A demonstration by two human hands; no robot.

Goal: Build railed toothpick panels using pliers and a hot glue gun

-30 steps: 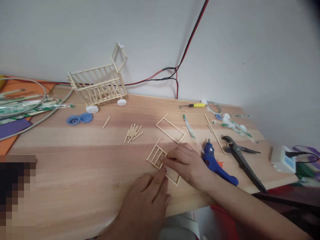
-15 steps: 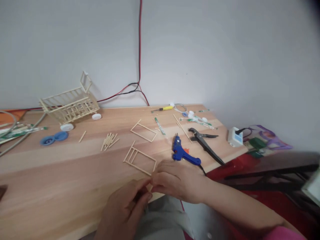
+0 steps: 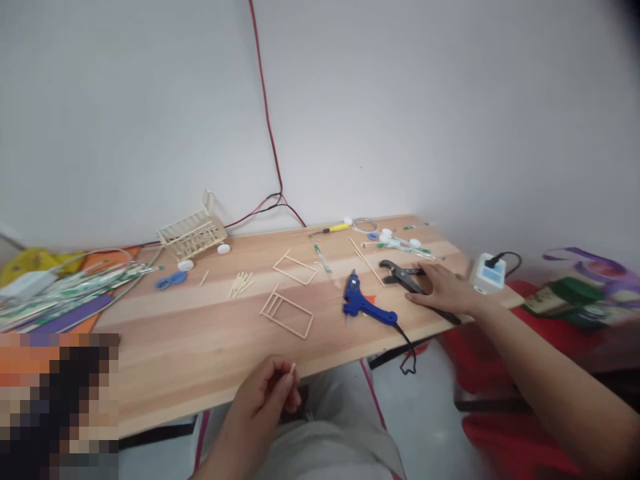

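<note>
My left hand (image 3: pixel 270 393) is closed at the table's front edge, with the tip of a short wooden stick (image 3: pixel 293 368) poking up between thumb and fingers. Fingers spread, my right hand (image 3: pixel 443 290) rests over the handles of a black hand cutter (image 3: pixel 391 268); its grip is not closed around them. Left of the cutter lies a blue glue gun (image 3: pixel 356 301). A rectangular stick frame with crossbars (image 3: pixel 293 305) lies beyond my left hand, and a plain stick frame (image 3: pixel 300 281) is behind it. Several short sticks (image 3: pixel 242 285) form a loose pile.
A stick-built cart (image 3: pixel 193 237) with white cap wheels stands by the wall. Blue caps (image 3: pixel 171 280), a yellow-handled tool (image 3: pixel 337 228) and longer sticks (image 3: pixel 367 262) lie about. A white power box (image 3: pixel 487 273) sits at the right edge. Packaged sticks (image 3: pixel 75 290) cover the left end.
My right hand has left my left hand and moved right, onto the cutter. The left hand stays low, holding the short stick. The view has shifted, showing more of the table's left end.
</note>
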